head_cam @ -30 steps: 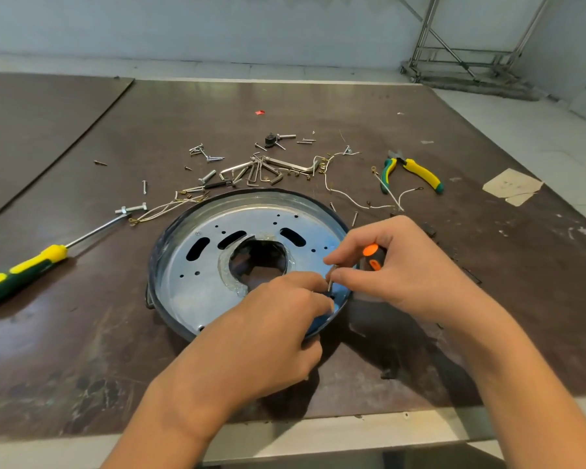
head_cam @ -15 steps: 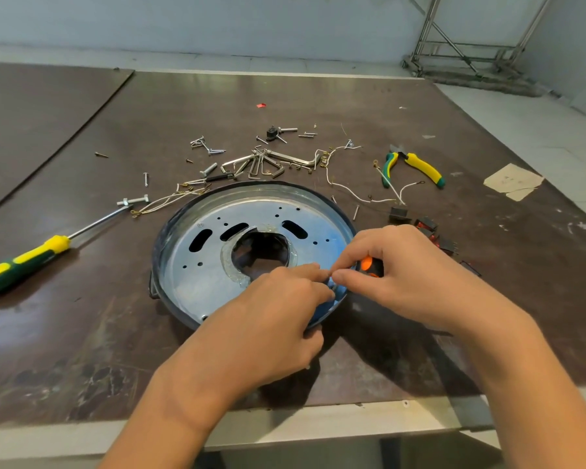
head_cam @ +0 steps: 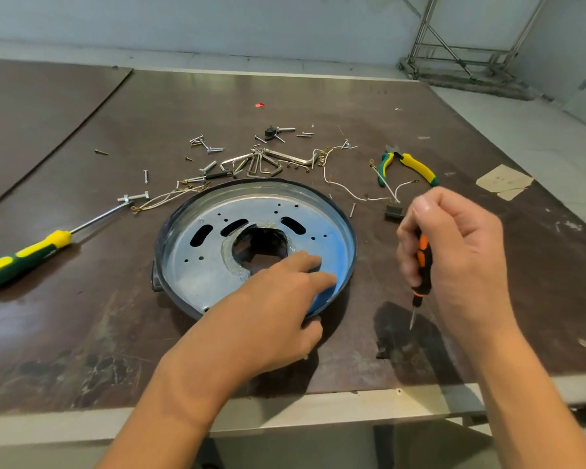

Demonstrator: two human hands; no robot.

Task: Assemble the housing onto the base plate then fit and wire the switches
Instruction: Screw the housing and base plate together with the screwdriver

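A round metal base plate (head_cam: 210,265) with slots and a central hole sits inside a dark housing rim (head_cam: 351,231) in the middle of the table. My left hand (head_cam: 278,306) rests on the plate's near right edge, fingers straight on the metal, thumb outside the rim. My right hand (head_cam: 454,252) is to the right of the housing, lifted off it, gripping a small orange-and-black screwdriver (head_cam: 422,265) with its tip pointing down above the table. A small black switch (head_cam: 393,211) lies just beyond my right hand.
Loose screws, bolts, metal brackets (head_cam: 264,164) and white wires (head_cam: 345,191) are scattered behind the housing. Yellow-green pliers (head_cam: 410,164) lie at back right, a long yellow-green screwdriver (head_cam: 31,252) at left. A paper scrap (head_cam: 503,181) lies far right. The table's front edge is close.
My right hand has pulled the small screwdriver away from the plate's rim to the right and raised it. My left fingers have stopped pinching at the rim and now lie flat on the plate.
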